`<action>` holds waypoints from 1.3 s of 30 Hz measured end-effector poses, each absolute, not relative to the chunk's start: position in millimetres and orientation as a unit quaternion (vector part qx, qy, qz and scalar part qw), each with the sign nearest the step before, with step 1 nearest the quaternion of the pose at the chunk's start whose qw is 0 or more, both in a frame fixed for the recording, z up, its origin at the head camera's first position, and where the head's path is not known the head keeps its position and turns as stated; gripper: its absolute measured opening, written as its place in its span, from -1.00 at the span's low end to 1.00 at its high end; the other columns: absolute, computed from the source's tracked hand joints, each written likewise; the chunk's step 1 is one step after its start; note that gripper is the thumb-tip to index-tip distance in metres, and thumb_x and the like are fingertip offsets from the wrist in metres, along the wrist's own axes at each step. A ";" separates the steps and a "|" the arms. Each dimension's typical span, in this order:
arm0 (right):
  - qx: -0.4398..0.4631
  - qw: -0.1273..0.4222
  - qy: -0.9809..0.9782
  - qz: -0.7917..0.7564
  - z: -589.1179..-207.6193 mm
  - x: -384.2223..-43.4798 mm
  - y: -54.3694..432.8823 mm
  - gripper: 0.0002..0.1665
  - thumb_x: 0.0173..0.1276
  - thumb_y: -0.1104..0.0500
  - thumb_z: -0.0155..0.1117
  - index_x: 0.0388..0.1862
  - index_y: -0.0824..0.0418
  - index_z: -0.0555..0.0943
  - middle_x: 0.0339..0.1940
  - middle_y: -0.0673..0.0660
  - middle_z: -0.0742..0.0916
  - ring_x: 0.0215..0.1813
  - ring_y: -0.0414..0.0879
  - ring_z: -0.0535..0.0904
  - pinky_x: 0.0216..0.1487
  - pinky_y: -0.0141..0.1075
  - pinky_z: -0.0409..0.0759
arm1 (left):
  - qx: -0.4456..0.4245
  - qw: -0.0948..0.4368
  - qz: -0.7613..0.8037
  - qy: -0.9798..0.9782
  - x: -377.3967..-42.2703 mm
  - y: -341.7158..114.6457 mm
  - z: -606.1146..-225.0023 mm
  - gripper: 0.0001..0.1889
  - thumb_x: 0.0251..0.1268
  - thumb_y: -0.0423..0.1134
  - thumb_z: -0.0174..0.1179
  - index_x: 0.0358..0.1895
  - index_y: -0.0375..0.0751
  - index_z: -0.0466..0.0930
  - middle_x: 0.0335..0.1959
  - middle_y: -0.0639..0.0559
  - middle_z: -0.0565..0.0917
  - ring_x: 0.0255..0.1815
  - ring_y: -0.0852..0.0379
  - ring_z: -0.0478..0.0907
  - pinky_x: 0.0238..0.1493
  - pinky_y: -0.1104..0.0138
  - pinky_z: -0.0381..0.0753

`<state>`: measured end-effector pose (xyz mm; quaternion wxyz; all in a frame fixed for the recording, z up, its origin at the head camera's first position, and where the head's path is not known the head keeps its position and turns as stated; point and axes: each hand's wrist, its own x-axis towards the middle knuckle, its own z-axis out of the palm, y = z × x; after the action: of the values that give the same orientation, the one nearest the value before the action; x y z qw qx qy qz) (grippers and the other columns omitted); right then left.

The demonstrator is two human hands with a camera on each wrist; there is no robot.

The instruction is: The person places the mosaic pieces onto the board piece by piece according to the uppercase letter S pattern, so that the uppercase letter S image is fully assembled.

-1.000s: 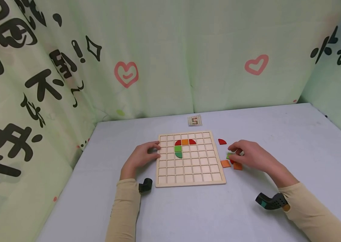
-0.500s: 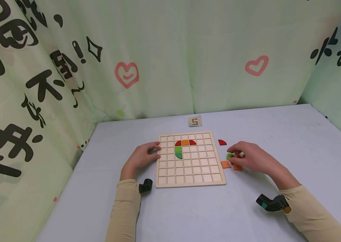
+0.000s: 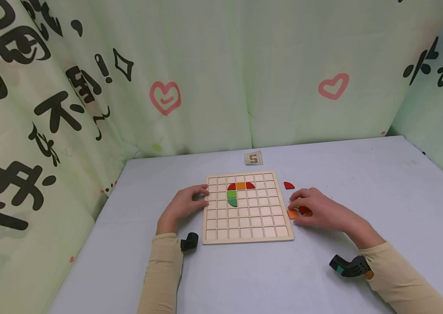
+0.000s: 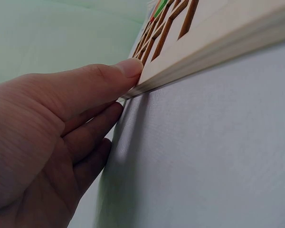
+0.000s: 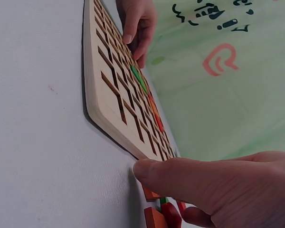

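A square wooden grid board (image 3: pixel 245 239) lies flat on the table. In its cells sit two red quarter-circle tiles (image 3: pixel 250 186), an orange square tile (image 3: pixel 240 186), a light green square tile (image 3: pixel 231 194) and a dark green quarter-circle tile (image 3: pixel 232 203). My left hand (image 3: pixel 182 204) touches the board's left edge, thumb (image 4: pixel 130 68) on the rim. Just right of the board, my right hand (image 3: pixel 319 210) has thumb and fingers spread around a loose orange square tile (image 3: pixel 292 214); whether they touch it is unclear. Red, green and orange tiles lie partly hidden under that hand.
A loose red quarter-circle tile (image 3: pixel 289 186) lies right of the board. A small card (image 3: pixel 253 158) with a gridded pattern lies behind it. A printed curtain (image 3: pixel 206 52) stands at the table's back and sides. Each wrist wears a black camera (image 3: pixel 349 266).
My right hand has moved a little left and towards me, from the green tile and others to the orange square tile by the board. The left hand stays on the board's edge.
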<state>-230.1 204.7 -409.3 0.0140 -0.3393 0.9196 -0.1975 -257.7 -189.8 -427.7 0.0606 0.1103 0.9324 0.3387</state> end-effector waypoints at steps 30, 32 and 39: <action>-0.269 0.010 0.937 -0.224 -410.8 -234.5 200.7 -0.70 0.37 0.20 0.35 0.04 0.26 0.66 -0.11 0.07 0.69 -0.14 -0.12 0.55 -0.04 -0.15 0.66 | 0.111 0.064 0.339 0.932 -258.6 -190.6 -428.4 -0.68 0.31 -0.24 0.33 0.10 -0.22 0.67 0.44 -0.04 0.48 0.54 -0.09 0.28 0.54 0.04 0.26; -0.267 0.003 0.937 -0.223 -410.0 -234.1 200.2 -0.69 0.37 0.20 0.36 0.06 0.27 0.66 -0.10 0.09 0.69 -0.14 -0.12 0.55 -0.05 -0.15 0.67 | 0.110 0.064 0.339 0.932 -258.6 -190.5 -428.5 -0.68 0.31 -0.24 0.33 0.10 -0.22 0.67 0.44 -0.04 0.48 0.54 -0.09 0.28 0.55 0.05 0.26; -0.262 -0.003 0.940 -0.218 -411.4 -234.5 198.7 -0.70 0.35 0.20 0.38 0.03 0.27 0.67 -0.05 0.12 0.68 -0.17 -0.12 0.53 -0.08 -0.19 0.67 | 0.115 0.062 0.336 0.933 -258.6 -190.6 -428.3 -0.68 0.32 -0.24 0.32 0.10 -0.22 0.66 0.44 -0.05 0.48 0.54 -0.10 0.29 0.54 0.04 0.27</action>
<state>-234.5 198.7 -411.4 -0.0031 -0.2620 0.9401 -0.2179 -258.6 -190.6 -428.3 0.0623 0.1153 0.9326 0.3363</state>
